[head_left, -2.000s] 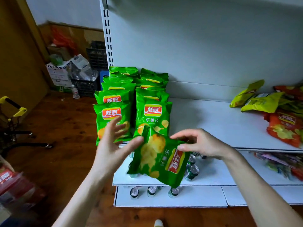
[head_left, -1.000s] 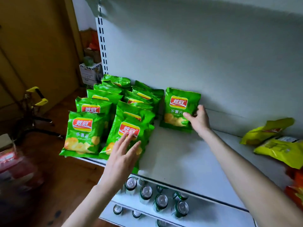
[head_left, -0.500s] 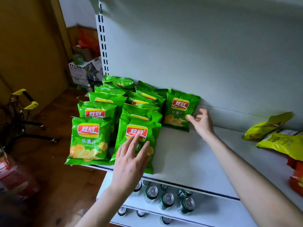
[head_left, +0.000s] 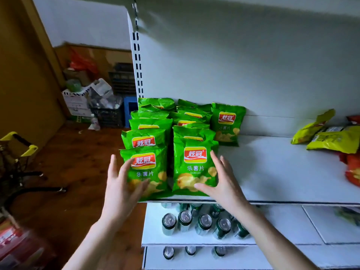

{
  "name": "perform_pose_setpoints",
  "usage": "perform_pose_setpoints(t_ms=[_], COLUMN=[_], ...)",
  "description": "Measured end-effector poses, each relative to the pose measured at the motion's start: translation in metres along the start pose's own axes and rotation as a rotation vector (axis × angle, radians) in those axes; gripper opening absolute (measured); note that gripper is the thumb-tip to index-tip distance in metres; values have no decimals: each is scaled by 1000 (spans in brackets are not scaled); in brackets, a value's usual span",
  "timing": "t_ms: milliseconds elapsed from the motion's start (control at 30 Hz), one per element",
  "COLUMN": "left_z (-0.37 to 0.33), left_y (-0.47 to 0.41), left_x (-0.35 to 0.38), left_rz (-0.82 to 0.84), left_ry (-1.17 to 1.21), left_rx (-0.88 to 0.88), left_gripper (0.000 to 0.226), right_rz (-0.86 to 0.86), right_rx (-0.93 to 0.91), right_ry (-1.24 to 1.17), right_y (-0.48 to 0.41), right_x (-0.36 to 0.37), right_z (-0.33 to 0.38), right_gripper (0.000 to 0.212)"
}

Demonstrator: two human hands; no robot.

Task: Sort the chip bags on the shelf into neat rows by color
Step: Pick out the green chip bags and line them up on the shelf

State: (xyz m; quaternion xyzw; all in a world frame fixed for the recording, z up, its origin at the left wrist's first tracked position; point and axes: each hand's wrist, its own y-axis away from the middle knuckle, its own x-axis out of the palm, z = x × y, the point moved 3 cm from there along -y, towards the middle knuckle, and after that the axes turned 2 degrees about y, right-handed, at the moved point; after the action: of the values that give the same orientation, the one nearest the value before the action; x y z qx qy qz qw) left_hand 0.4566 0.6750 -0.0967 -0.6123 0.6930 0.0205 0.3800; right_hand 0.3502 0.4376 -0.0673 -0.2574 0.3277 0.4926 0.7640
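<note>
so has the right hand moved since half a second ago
Yes. The right hand has left the lone bag at the back wall and come forward to the shelf edge, beside the front bag of the second row.

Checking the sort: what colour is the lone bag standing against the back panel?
Green bag with a red-and-yellow logo, clearest in the head view.

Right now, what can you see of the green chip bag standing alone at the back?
The lone green bag is shiny, crinkly and puffed, with a red-and-yellow logo above pictured chips. It stands upright on the white shelf, against the back wall, just right of the green rows. Nobody is touching it.
</note>
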Motion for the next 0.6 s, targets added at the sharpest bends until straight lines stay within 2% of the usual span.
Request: perform_pose_setpoints(t_ms=[100,233,467,600], left_z=[11,18,12,10], left_y=[-17,-37,-27,-24], left_x=[7,18,20,19], left_rz=[174,288,234,211], left_ry=[99,88,118,89], left_rx=[67,160,82,102], left_gripper=[70,72,68,66], right_rz=[-13,-65,-67,-61], right_rx=[52,59,65,63], right_ry=[20,17,44,55], right_y=[-9,-20,-21,-18], right_x=[14,22,24,21], right_z=[1,6,1,-1], right_gripper=[103,101,100,101])
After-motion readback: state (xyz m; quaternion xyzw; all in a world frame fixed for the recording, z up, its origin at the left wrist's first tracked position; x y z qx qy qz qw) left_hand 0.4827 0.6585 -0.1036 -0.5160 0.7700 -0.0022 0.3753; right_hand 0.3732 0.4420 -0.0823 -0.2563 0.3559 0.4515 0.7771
